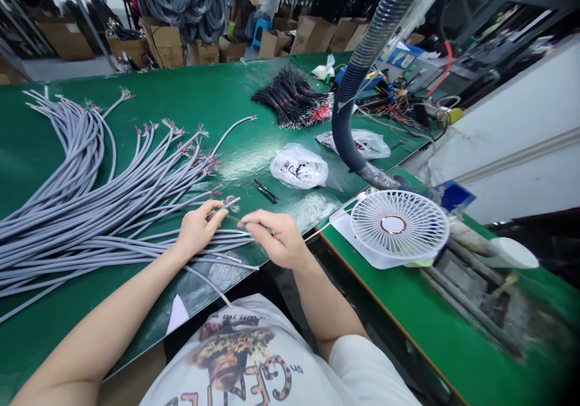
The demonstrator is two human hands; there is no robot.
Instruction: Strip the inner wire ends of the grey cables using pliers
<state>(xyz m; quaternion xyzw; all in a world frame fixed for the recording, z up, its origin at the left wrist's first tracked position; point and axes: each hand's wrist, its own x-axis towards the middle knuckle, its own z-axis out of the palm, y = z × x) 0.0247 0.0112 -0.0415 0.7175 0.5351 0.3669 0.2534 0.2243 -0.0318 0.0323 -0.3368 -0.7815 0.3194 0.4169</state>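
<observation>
My left hand is closed in a pinch around a grey cable near its stripped end, where fine wires fan out. My right hand is closed too, its thumb and forefinger pinching a thin strand that spans the small gap between my hands. Many more grey cables lie in a loose bundle under and left of my hands, several with red and white wire ends showing. A pair of small black thread snips rests on the green table just beyond my hands.
Clear plastic bags hold small parts. Behind them lies a bundle of black wires. A dark flexible hose hangs down at the right, by a white fan on a second green bench. Cardboard boxes stand behind the table.
</observation>
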